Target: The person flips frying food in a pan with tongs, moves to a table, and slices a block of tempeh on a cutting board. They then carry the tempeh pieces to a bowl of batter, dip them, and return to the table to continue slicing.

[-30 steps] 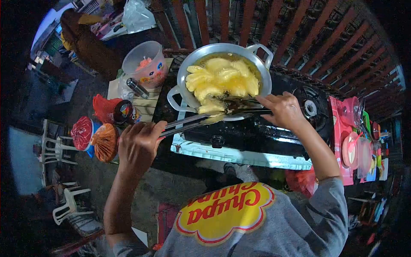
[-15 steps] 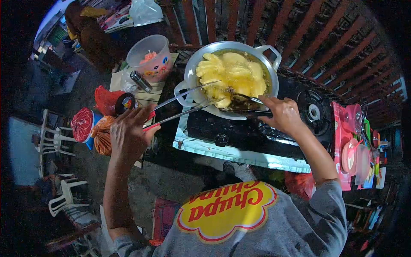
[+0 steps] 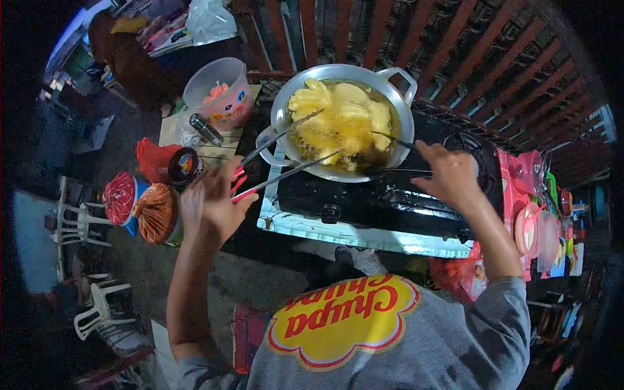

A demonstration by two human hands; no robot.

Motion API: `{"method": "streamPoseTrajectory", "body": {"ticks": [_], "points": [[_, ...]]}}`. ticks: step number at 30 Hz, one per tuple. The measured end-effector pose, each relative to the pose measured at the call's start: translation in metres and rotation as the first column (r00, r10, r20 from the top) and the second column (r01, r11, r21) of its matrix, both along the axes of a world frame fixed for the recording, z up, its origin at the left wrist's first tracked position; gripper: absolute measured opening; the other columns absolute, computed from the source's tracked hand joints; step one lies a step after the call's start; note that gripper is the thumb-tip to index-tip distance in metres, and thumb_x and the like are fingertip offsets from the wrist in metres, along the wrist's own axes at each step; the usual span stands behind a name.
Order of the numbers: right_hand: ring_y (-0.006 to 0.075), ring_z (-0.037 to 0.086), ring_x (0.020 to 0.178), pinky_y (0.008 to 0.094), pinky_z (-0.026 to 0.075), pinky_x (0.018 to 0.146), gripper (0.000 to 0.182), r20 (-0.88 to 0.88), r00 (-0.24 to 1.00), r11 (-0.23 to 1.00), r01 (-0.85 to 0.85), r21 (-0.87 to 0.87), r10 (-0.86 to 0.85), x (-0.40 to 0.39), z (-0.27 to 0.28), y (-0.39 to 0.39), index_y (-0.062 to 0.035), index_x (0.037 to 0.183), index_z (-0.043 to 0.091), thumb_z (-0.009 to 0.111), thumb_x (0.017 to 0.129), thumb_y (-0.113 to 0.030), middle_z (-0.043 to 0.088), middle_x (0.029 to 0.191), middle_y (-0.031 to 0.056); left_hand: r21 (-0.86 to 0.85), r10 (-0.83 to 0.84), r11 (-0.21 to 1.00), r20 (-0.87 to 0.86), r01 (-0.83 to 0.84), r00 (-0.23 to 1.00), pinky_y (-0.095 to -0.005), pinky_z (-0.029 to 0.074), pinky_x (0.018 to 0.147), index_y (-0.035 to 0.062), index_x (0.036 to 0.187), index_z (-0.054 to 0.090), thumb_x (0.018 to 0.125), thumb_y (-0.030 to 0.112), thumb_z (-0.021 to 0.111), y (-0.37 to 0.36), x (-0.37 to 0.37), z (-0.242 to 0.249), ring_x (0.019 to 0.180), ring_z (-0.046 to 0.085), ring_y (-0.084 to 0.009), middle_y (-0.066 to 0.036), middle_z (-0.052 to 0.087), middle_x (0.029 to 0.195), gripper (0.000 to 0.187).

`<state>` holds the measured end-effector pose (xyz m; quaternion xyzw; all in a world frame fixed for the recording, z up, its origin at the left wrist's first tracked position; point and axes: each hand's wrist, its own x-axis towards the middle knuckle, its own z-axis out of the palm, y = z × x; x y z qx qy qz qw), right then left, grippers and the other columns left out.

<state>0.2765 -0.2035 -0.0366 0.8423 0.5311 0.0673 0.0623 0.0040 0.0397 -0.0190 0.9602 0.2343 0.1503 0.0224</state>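
Metal tongs (image 3: 279, 138), arms spread, being gripped by curled left hand (image 3: 212, 201); right hand (image 3: 455, 173), fingers partly curled, gripping second tongs (image 3: 395, 140); yellow food (image 3: 353, 116) frying in wok (image 3: 405, 121).

Left side: pale slatted desk (image 3: 224, 153) carries clear tub (image 3: 235, 112), flower prints on its wall, pink stuff inside. Dark bottle (image 3: 206, 129) just beside it. Red bag (image 3: 154, 160) nearby, then orange-covered container (image 3: 156, 208). Two white chairs (image 3: 104, 309) farther out. Brown-clad person (image 3: 127, 55) upper left, near white plastic bag (image 3: 210, 23). Reddish slat fence (image 3: 448, 57) across upper right. Far right: pink cloth (image 3: 509, 188), plastic containers.
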Motion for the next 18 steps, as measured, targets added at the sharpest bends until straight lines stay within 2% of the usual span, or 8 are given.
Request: {"method": "streamPoseTrajectory", "body": {"ticks": [2, 4, 6, 8, 10, 12, 13, 18], "points": [[0.0209, 0.058, 0.062, 0.032, 0.045, 0.059, 0.064, 0.102, 0.995, 1.0, -0.013, 0.025, 0.011, -0.011, -0.016, 0.005, -0.008, 0.112, 0.045, 0.067, 0.06, -0.036, 0.053, 0.077, 0.0072, 0.022, -0.032, 0.999, 0.016, 0.032, 0.999, -0.0356, 0.044, 0.069, 0.0085, 0.107, 0.05, 0.059, 0.022, 0.072, -0.003, 0.013, 0.0, 0.082, 0.055, -0.0266, -0.009, 0.057, 0.086, 0.054], [0.0196, 0.057, 0.062, 0.0302, 0.044, 0.06, 0.062, 0.125, 0.992, 0.999, -0.007, 0.034, 0.002, -0.012, -0.022, 0.005, -0.0071, 0.112, 0.045, 0.067, 0.061, -0.034, 0.053, 0.077, 0.006, -0.111, 0.046, 0.991, -0.202, -0.07, 0.978, -0.0359, 0.045, 0.073, 0.0071, 0.109, 0.049, 0.06, 0.024, 0.072, -0.014, 0.028, 0.009, 0.086, 0.056, -0.0278, -0.012, 0.058, 0.092, 0.056], [0.0193, 0.058, 0.063, 0.0311, 0.045, 0.06, 0.058, 0.116, 0.993, 0.996, 0.013, 0.083, -0.022, -0.008, -0.024, 0.001, -0.0084, 0.111, 0.046, 0.067, 0.061, -0.03, 0.054, 0.077, 0.0057, -0.062, 0.035, 0.997, -0.199, -0.048, 0.979, -0.0354, 0.045, 0.073, 0.0068, 0.108, 0.05, 0.06, 0.022, 0.071, -0.018, 0.035, 0.004, 0.085, 0.056, -0.0278, -0.013, 0.058, 0.092, 0.054], [0.0195, 0.058, 0.064, 0.0317, 0.045, 0.06, 0.057, 0.098, 0.995, 0.996, 0.026, 0.081, -0.034, -0.005, -0.018, -0.002, -0.0093, 0.11, 0.047, 0.067, 0.061, -0.029, 0.055, 0.077, 0.0057, -0.042, -0.078, 0.996, -0.074, 0.075, 0.994, -0.0352, 0.044, 0.071, 0.0069, 0.106, 0.051, 0.059, 0.02, 0.071, -0.019, 0.042, -0.007, 0.081, 0.056, -0.0273, -0.011, 0.058, 0.087, 0.053], [0.0196, 0.058, 0.065, 0.0324, 0.045, 0.061, 0.055, 0.083, 0.996, 0.996, 0.039, 0.078, -0.046, 0.0, -0.016, -0.006, -0.0102, 0.109, 0.048, 0.068, 0.061, -0.027, 0.055, 0.076, 0.0057, -0.007, -0.066, 0.998, -0.095, 0.065, 0.993, -0.035, 0.044, 0.068, 0.0073, 0.103, 0.053, 0.058, 0.019, 0.071, -0.026, 0.055, -0.008, 0.076, 0.056, -0.0262, -0.009, 0.058, 0.082, 0.05], [0.0234, 0.058, 0.067, 0.0338, 0.045, 0.063, 0.054, 0.05, 0.997, 0.989, 0.048, 0.138, -0.055, 0.008, -0.016, -0.01, -0.0144, 0.112, 0.05, 0.067, 0.063, -0.028, 0.057, 0.084, 0.0052, 0.043, -0.085, 0.995, -0.078, 0.089, 0.993, -0.0347, 0.044, 0.065, 0.0078, 0.102, 0.053, 0.058, 0.018, 0.071, -0.027, 0.065, -0.02, 0.075, 0.056, -0.0252, -0.008, 0.057, 0.078, 0.049], [0.0236, 0.058, 0.068, 0.0336, 0.046, 0.065, 0.053, 0.024, 0.994, 0.99, 0.1, 0.1, -0.102, 0.006, -0.01, -0.009, -0.0153, 0.112, 0.051, 0.066, 0.063, -0.029, 0.058, 0.085, 0.0056, 0.054, -0.097, 0.993, -0.059, 0.1, 0.994, -0.0348, 0.044, 0.065, 0.0079, 0.101, 0.053, 0.058, 0.017, 0.07, -0.028, 0.069, -0.025, 0.077, 0.055, -0.0243, -0.007, 0.057, 0.08, 0.047], [0.0239, 0.058, 0.069, 0.0337, 0.046, 0.065, 0.05, 0.012, 0.997, 0.99, 0.078, 0.12, -0.08, 0.015, -0.009, -0.015, -0.0162, 0.11, 0.052, 0.066, 0.064, -0.029, 0.058, 0.083, 0.0056, 0.133, -0.124, 0.983, -0.018, 0.125, 0.992, -0.0353, 0.044, 0.062, 0.0081, 0.098, 0.054, 0.06, 0.014, 0.066, -0.03, 0.083, -0.036, 0.074, 0.054, -0.0239, -0.007, 0.056, 0.078, 0.041]]}}
